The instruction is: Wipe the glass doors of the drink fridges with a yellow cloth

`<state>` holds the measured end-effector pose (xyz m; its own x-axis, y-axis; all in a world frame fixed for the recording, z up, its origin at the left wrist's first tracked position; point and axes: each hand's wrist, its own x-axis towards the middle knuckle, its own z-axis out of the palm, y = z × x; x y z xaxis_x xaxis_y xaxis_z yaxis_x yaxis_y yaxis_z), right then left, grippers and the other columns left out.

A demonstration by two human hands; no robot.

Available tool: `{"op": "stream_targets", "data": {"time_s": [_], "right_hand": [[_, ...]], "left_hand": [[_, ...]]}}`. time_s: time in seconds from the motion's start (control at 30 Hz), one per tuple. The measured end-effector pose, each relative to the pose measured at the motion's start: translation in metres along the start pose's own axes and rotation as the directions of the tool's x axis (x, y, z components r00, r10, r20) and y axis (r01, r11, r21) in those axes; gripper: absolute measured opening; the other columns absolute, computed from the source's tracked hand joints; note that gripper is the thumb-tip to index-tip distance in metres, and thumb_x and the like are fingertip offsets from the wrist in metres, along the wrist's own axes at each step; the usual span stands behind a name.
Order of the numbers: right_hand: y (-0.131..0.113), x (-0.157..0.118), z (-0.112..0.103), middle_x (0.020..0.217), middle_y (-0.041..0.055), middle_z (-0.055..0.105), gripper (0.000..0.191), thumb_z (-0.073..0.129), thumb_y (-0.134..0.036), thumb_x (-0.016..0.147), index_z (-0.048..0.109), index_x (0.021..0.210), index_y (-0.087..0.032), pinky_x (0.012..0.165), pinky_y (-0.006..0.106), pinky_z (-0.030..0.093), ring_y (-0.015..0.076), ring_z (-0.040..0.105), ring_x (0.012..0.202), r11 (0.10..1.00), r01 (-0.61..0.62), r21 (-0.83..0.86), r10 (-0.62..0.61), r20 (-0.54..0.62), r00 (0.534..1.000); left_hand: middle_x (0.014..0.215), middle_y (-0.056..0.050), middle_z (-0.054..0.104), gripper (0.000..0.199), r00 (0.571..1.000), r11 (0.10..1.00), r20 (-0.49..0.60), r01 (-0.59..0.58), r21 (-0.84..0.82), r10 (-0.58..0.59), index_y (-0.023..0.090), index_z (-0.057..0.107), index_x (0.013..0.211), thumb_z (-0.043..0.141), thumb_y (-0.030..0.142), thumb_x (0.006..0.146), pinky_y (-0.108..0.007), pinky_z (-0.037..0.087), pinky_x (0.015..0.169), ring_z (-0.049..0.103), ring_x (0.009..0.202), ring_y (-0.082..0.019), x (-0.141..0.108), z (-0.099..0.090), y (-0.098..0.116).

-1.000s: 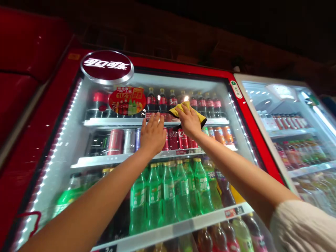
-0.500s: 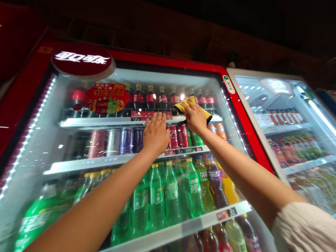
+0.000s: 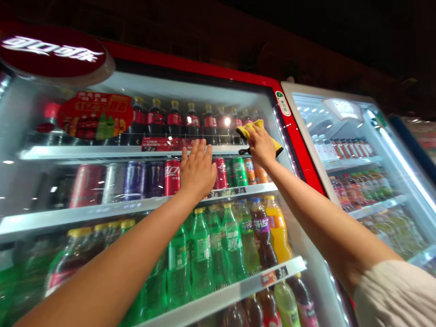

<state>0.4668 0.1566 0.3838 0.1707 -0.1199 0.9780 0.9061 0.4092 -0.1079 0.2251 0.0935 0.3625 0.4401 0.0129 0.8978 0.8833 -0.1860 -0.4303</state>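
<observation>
The right hand (image 3: 262, 147) has moved the yellow cloth with dark edging (image 3: 278, 146) farther right over the clear glass door (image 3: 190, 91) of the red-framed drinks cooler. A second ago the cloth lay over the middle of the top row of dark bottles with red labels (image 3: 191, 120); now it is at that row's right end, near the red upright frame (image 3: 299, 145). At that height, only a narrow strip of glass shows between cloth and frame.

The right hand's fingers are bent over the cloth, holding it against the glass as far as can be seen; the thumb's grip is hidden. A dark corner of cloth hangs free on the left, above the green can (image 3: 239, 170).

The left hand (image 3: 198, 170) has also shifted right. It now covers part of the can row, with one red can (image 3: 172, 177) to its left and another red can (image 3: 220, 172) to its right. It holds nothing: its fingers are stretched out with only slight gaps, palm towards the door and seemingly flat on it.

The view has swung right too, so the round dark-red sign with white lettering (image 3: 61, 68) is now at the far left, while more of the white-framed cooler (image 3: 305, 136) shows on the right.
</observation>
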Motion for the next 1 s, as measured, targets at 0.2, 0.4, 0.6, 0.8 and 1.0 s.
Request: {"op": "stream_targets", "data": {"time_s": [0.2, 0.4, 0.6, 0.8, 1.0], "right_hand": [[0.023, -0.043, -0.008, 0.158, 0.0086, 0.051, 0.054, 0.047, -0.022, 0.096, 0.055, 0.148, -0.029, 0.117, 0.061, 0.040, 0.0366, 0.044, 0.146, 0.987, -0.142, -0.073, 0.137, -0.066, 0.988], [0.038, -0.008, -0.011, 0.161, 0.0029, 0.049, 0.053, 0.044, -0.023, 0.099, 0.053, 0.150, -0.031, 0.123, 0.053, 0.037, 0.0289, 0.041, 0.150, 0.997, 0.079, -0.023, -0.078, 0.054, 0.995], [0.078, -0.028, -0.016, 0.161, 0.0135, 0.047, 0.054, 0.044, -0.022, 0.098, 0.053, 0.150, -0.024, 0.118, 0.061, 0.038, 0.0381, 0.042, 0.147, 0.984, -0.170, -0.057, 0.167, -0.045, 0.985], [0.092, -0.030, -0.010, 0.160, 0.0113, 0.047, 0.054, 0.043, -0.020, 0.097, 0.053, 0.150, -0.025, 0.121, 0.058, 0.036, 0.0359, 0.040, 0.149, 0.992, -0.112, -0.063, 0.110, -0.036, 0.993], [0.110, 0.066, 0.004, 0.155, 0.0127, 0.053, 0.051, 0.048, -0.017, 0.094, 0.058, 0.143, -0.022, 0.118, 0.063, 0.035, 0.0382, 0.043, 0.145, 0.989, -0.146, 0.002, 0.146, -0.080, 0.986]], "left_hand": [[0.171, -0.013, 0.032, 0.059, 0.999, 0.998, 0.021, -0.046, -0.032, 0.047, 0.014, 0.040, 0.157, 0.039, 0.028, 0.100, -0.051, 0.015, 0.133, 0.024, 0.160, -0.027, 0.009, 0.010, 0.026], [0.170, -0.013, 0.034, 0.059, 0.999, 0.999, 0.016, -0.042, -0.031, 0.043, 0.013, 0.041, 0.157, 0.040, 0.030, 0.100, -0.051, 0.015, 0.133, 0.025, 0.160, -0.028, 0.027, 0.026, 0.058], [0.169, -0.011, 0.036, 0.056, 1.000, 1.000, -0.008, -0.008, -0.017, 0.008, 0.018, 0.043, 0.156, 0.041, 0.031, 0.101, -0.049, 0.016, 0.133, 0.029, 0.159, -0.026, 0.028, 0.034, 0.071], [0.167, -0.012, 0.039, 0.055, 0.998, 0.999, -0.045, -0.041, 0.034, 0.043, 0.014, 0.043, 0.155, 0.038, 0.029, 0.102, -0.050, 0.020, 0.132, 0.031, 0.158, -0.027, 0.024, 0.036, 0.068], [0.166, -0.014, 0.041, 0.055, 0.993, 0.993, -0.086, -0.069, 0.100, 0.077, 0.011, 0.044, 0.154, 0.034, 0.030, 0.104, -0.053, 0.025, 0.130, 0.033, 0.157, -0.029, 0.021, 0.041, 0.067]]}}
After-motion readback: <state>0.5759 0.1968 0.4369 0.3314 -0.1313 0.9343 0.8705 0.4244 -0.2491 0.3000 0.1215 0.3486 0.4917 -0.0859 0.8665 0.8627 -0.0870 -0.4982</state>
